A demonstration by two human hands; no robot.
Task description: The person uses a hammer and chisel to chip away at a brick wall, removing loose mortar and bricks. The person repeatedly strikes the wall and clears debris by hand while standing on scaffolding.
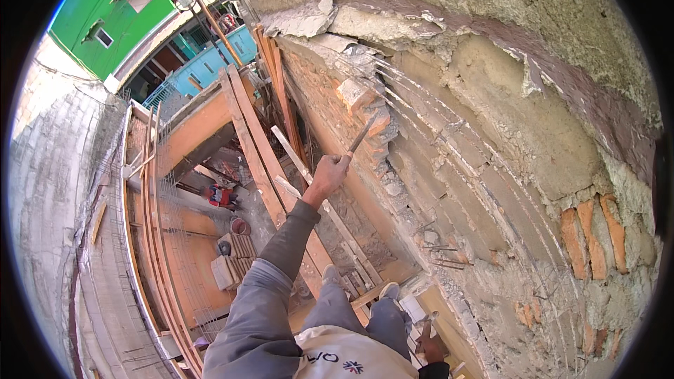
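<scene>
My left hand (329, 175) is stretched out in front of me, closed around a metal chisel (362, 136). The chisel slants up toward the jagged, broken edge of a brick wall (380, 125); I cannot tell whether its tip touches. Lower down by my right leg, my right hand (432, 348) grips what looks like a hammer (427, 321), partly hidden by the hand. Just right of the chisel, exposed reinforcing bars (447, 131) run along the plastered wall (526, 110). A loose-looking lump of brick and mortar (358, 93) sits above the chisel tip.
My shoes (330, 275) are by long wooden planks (263, 179) spanning a drop. Far below are a person (221, 196), stacked sacks (231, 263) and a bucket (240, 226). Thin steel rods (181, 252) line the left; short bar ends (447, 262) jut from the rubble.
</scene>
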